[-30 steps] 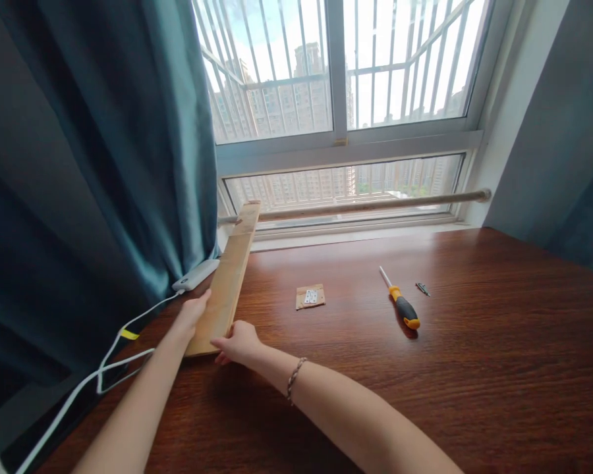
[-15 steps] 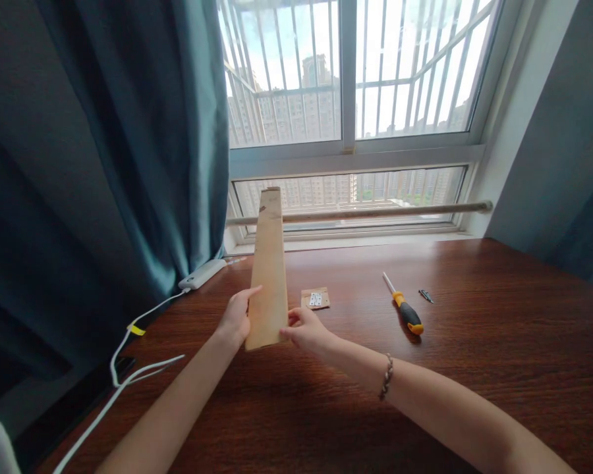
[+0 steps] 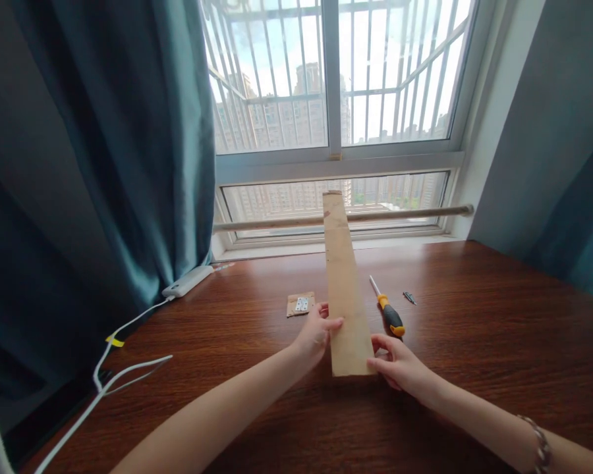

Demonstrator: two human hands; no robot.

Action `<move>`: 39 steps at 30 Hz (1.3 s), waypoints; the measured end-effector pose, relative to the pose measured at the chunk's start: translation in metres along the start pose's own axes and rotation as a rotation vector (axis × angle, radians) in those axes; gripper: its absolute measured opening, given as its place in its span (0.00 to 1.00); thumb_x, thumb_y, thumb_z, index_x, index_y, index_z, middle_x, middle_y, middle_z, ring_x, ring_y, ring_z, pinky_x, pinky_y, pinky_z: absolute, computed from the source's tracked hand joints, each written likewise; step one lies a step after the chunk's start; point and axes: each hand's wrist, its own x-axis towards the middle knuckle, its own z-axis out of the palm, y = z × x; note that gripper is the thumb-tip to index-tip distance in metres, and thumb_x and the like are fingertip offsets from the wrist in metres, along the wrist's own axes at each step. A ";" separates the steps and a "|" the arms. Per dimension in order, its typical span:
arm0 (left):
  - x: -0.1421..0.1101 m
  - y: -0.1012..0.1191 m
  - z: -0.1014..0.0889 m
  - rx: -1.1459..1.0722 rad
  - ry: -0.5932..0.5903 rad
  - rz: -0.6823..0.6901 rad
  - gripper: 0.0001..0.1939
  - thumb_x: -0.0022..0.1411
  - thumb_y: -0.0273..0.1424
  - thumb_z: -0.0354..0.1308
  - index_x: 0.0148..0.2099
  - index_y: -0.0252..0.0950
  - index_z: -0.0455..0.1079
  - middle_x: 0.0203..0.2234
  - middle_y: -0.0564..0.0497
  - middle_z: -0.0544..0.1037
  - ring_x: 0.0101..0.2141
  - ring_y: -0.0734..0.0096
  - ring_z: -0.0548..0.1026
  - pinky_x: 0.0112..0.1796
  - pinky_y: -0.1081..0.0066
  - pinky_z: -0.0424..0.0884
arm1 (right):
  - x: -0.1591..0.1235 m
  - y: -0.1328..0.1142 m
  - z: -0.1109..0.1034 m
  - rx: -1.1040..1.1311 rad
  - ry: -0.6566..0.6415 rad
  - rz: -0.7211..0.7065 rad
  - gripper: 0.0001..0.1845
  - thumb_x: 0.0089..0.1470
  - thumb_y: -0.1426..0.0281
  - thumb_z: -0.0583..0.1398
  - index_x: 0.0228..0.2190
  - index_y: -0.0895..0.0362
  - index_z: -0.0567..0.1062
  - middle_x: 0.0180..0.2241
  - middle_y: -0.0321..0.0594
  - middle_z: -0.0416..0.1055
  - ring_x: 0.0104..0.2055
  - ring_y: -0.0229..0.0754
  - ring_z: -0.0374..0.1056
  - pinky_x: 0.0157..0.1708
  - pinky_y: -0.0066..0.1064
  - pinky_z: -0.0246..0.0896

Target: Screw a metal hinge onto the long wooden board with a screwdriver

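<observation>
1. Showing a hinge (image 3: 302, 304) on cardboard (image 3: 291, 309), left on tabletop (image 3: 484, 342).
2. Gripping wooden board (image 3: 346, 283) mid-scene, left edge, with left hand's (image 3: 316, 334) closed fingers.
3. Showing screwdriver (image 3: 389, 315) at right, farther off.
4. Pinching board's near right edge with right hand's (image 3: 400, 364) fingers.

The underside of the wooden board (image 3: 344, 289) is hidden, and so are the left hand's (image 3: 316, 337) fingertips behind its edge. The board also covers a stretch of the round rail (image 3: 405, 215) by the window. The small dark metal pieces (image 3: 409, 298) are too tiny to count or identify. The picture's edges cut off the counter's (image 3: 257, 421) near side, the blue curtain's (image 3: 182, 118) top and the window's (image 3: 333, 79) upper part; the buildings (image 3: 309, 92) outside blur into haze.
</observation>
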 end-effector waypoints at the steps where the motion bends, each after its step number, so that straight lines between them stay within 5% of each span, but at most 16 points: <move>1: 0.003 -0.004 0.004 0.001 -0.007 0.003 0.22 0.36 0.17 0.63 0.37 0.33 0.64 0.36 0.44 0.74 0.38 0.62 0.73 0.41 0.63 0.68 | -0.001 0.001 -0.004 -0.004 0.007 0.007 0.23 0.38 0.60 0.59 0.35 0.59 0.60 0.15 0.23 0.57 0.09 0.25 0.45 0.09 0.20 0.39; 13: 0.011 -0.014 0.019 -0.040 0.021 -0.041 0.20 0.37 0.13 0.61 0.33 0.35 0.61 0.33 0.46 0.73 0.37 0.63 0.73 0.42 0.61 0.69 | 0.003 0.007 -0.024 -0.009 0.095 0.012 0.21 0.36 0.63 0.58 0.34 0.60 0.63 0.23 0.30 0.62 0.09 0.24 0.48 0.08 0.22 0.38; 30: 0.009 -0.017 0.027 -0.020 0.037 -0.135 0.20 0.40 0.12 0.56 0.35 0.35 0.59 0.29 0.47 0.72 0.33 0.65 0.73 0.42 0.59 0.69 | -0.005 0.006 -0.023 -0.028 0.114 0.119 0.21 0.36 0.65 0.55 0.35 0.60 0.64 0.36 0.39 0.65 0.10 0.22 0.48 0.08 0.22 0.39; 39: 0.010 -0.023 0.026 -0.041 0.045 -0.123 0.20 0.40 0.11 0.54 0.34 0.34 0.59 0.31 0.47 0.72 0.33 0.66 0.73 0.42 0.61 0.68 | -0.003 0.008 -0.026 -0.051 0.112 0.153 0.19 0.36 0.70 0.54 0.36 0.61 0.65 0.31 0.36 0.64 0.10 0.23 0.49 0.08 0.22 0.40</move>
